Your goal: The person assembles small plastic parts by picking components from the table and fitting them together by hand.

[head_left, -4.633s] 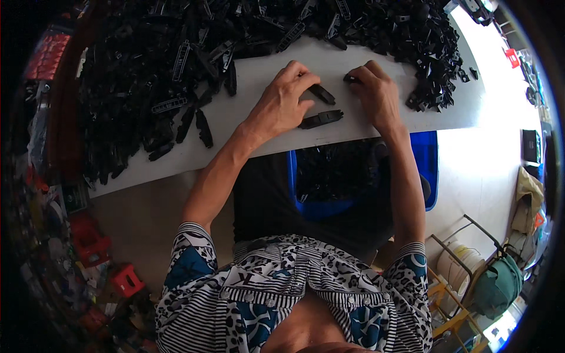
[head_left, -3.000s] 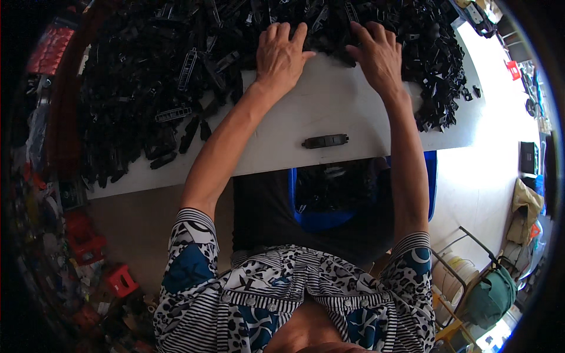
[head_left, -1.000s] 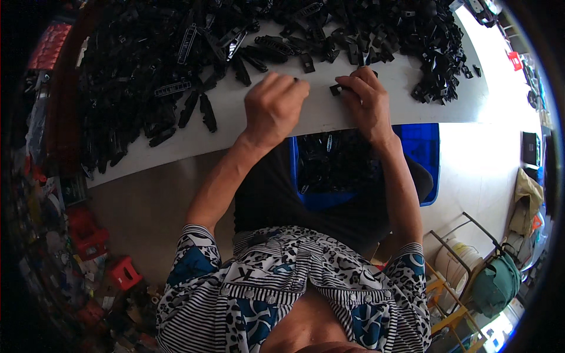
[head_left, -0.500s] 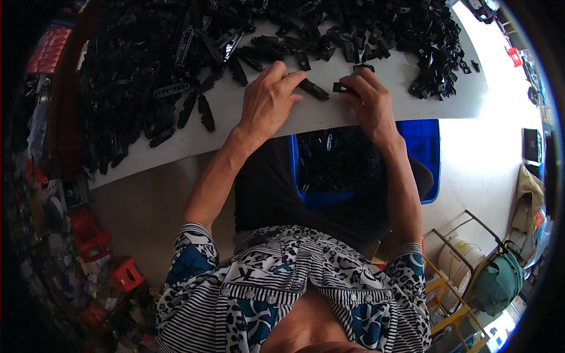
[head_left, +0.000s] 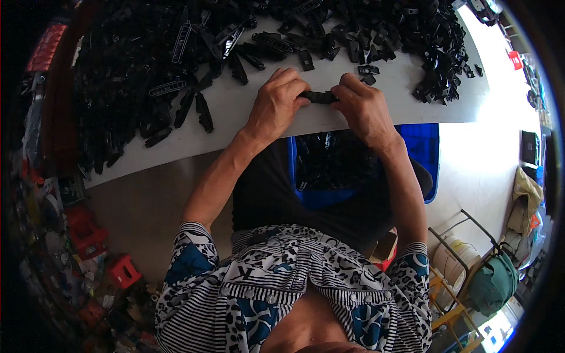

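Observation:
Between my two hands, just above the near edge of the table, is a long narrow black plastic part (head_left: 318, 97), held level. My left hand (head_left: 274, 106) pinches its left end between thumb and fingers. My right hand (head_left: 364, 110) is closed at the other end; a small black piece was in these fingers, but they hide it now. Whether the two pieces are joined I cannot tell. Beyond my hands lie a heap of long black plastic parts (head_left: 170, 53) and, to the right, a heap of small black clip-like pieces (head_left: 438, 65).
Under the edge of the white table (head_left: 226, 106), by my legs, stands a blue bin (head_left: 434, 167) with black parts inside. Red stools (head_left: 124, 270) and clutter are on the floor at left. A cart (head_left: 447, 306) and a green bag (head_left: 493, 283) stand at right.
My hands have come together: the right moved left and slightly nearer, bringing its small piece to the long part's right end. The long part turned from slanting to level.

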A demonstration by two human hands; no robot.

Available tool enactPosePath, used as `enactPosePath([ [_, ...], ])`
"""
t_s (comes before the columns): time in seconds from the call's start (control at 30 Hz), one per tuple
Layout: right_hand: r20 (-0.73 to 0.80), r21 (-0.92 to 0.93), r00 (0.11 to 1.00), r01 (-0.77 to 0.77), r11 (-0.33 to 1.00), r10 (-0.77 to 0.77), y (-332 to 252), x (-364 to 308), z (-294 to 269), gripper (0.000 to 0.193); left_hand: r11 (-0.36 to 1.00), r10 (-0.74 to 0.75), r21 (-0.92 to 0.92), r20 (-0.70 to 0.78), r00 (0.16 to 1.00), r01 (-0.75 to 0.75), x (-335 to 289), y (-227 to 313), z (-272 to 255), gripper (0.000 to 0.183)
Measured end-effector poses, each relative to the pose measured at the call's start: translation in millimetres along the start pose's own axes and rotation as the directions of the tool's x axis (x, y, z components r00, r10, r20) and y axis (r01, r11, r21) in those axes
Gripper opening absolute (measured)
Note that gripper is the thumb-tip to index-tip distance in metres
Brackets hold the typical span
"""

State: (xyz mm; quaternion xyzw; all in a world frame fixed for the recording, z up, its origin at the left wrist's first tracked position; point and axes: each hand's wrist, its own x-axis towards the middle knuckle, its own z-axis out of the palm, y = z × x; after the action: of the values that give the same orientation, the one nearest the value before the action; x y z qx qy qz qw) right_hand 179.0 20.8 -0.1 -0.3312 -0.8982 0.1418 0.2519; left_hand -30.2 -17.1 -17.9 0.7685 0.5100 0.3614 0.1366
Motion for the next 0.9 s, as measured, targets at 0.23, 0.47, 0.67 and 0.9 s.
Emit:
enactPosePath([
  [0.23, 0.072, 0.161, 0.996, 0.045, 0.986, -0.058, -1, 6, 9, 0.021, 0.998, 0.037, -0.053, 0.002, 0.999, -0.036, -1, 5, 4, 0.028],
  [0.47, 0.052, 0.229, 0.999, -0.001, 0.973, -0.011, 3, 34, 10, 0.017, 0.998, -0.014, -0.054, 0.075, 0.997, 0.018, -4, 2, -25, 0.029],
  [0.67, -0.046, -0.425, 0.998, -0.056, 0.903, 0.040, -5, 76, 51, 0.013, 0.842, -0.097, 0.524, -0.083, 0.992, 0.126, 10, -30, -43, 0.019],
  [0.9, -0.078, -0.023, 0.984, -0.160, 0.987, 0.157, -2, 55, 36, 0.016, 0.839, -0.140, 0.532, 0.014, 0.990, 0.111, 11, -17, -36, 0.029],
])
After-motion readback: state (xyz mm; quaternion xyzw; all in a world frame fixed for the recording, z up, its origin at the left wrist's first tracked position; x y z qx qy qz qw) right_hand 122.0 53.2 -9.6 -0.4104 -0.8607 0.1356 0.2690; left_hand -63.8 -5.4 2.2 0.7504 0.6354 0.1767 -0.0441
